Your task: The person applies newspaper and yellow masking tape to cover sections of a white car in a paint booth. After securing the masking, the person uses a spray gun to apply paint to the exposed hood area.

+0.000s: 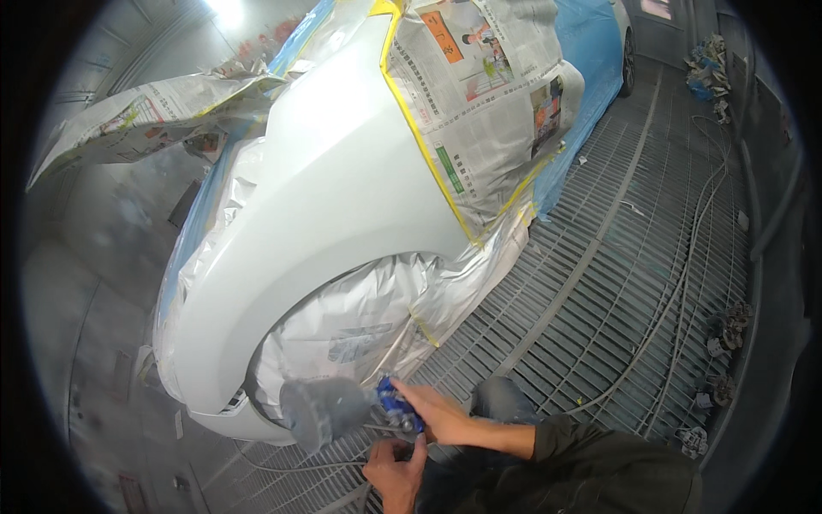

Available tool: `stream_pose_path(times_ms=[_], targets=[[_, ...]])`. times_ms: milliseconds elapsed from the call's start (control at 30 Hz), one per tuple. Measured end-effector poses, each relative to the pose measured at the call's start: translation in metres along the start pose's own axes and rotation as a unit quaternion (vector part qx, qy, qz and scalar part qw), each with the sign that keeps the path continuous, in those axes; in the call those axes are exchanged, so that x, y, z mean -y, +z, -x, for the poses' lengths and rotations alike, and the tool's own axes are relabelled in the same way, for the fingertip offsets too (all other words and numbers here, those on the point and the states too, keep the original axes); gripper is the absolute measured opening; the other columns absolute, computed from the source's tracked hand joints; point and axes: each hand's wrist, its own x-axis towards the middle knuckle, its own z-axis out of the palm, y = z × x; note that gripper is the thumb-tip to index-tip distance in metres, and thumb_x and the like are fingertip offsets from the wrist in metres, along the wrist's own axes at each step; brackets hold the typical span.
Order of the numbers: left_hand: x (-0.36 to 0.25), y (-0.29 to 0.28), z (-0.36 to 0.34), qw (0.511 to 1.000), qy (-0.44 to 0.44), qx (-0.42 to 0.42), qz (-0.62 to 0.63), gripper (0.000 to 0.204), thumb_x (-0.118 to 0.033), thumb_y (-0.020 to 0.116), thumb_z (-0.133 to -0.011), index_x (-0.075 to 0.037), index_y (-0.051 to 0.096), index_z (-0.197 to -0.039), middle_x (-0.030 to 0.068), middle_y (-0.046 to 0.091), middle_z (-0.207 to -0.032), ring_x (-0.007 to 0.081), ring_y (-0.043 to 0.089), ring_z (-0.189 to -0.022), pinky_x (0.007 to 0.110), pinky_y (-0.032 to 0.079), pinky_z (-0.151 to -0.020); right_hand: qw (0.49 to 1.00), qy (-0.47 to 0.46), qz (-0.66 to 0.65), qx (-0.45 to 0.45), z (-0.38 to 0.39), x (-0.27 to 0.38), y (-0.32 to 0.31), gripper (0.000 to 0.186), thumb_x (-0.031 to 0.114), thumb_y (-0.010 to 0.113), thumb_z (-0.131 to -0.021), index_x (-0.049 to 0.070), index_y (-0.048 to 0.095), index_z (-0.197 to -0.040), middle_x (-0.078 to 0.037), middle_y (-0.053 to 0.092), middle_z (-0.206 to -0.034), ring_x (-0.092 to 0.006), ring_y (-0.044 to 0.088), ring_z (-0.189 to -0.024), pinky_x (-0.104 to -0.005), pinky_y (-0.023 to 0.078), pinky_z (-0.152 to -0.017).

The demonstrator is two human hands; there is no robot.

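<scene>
My right hand (441, 417), coming from the dark sleeve at lower right, is closed around a blue spray gun (396, 403). A cloudy grey cup (321, 413) sits on the gun and points left. Just below, my left hand (394, 471) has curled fingers, its fingertips at the gun's lower end; what exactly they pinch is too small to make out. Beyond the gun is the pale, smooth front fender (317, 163) of a car, apart from both hands. Silvery-white masking sheet (342, 325) fills the wheel arch behind the cup.
Newspaper (479, 111) edged with yellow tape covers the door, with blue sheeting (591, 60) farther back. More newspaper (163, 111) juts out at left. A hose (683, 291) crosses the slatted floor grating (591, 248). Crumpled wads (732, 325) lie along the right wall.
</scene>
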Motion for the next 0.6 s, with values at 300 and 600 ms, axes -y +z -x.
stream_pose_path(times_ms=[300, 600], targets=[[0.017, 0.01, 0.01, 0.993, -0.026, -0.099, -0.062, 0.033, -0.021, 0.074, -0.088, -0.001, 0.06, -0.066, 0.0149, 0.061, -0.062, 0.032, 0.059, -0.051, 0.042, 0.045, -0.047, 0.999, 0.027, -0.005, -0.028, 0.001, 0.029, 0.037, 0.088, 0.004, 0.068, -0.084, 0.011, 0.024, -0.159, -0.018, 0.05, -0.137, -0.0431, 0.05, -0.12, -0.0489, 0.051, -0.086], [0.015, 0.005, -0.015, 0.983, 0.115, 0.009, -0.144, 0.022, -0.022, 0.07, -0.093, -0.006, 0.063, -0.078, 0.0095, 0.064, -0.072, 0.0312, 0.063, -0.056, 0.044, 0.045, -0.048, 0.998, 0.005, -0.06, 0.014, -0.009, -0.008, 0.019, 0.08, 0.004, 0.064, -0.087, 0.012, 0.031, -0.159, -0.022, 0.053, -0.14, -0.0439, 0.052, -0.123, -0.0465, 0.047, -0.1]])
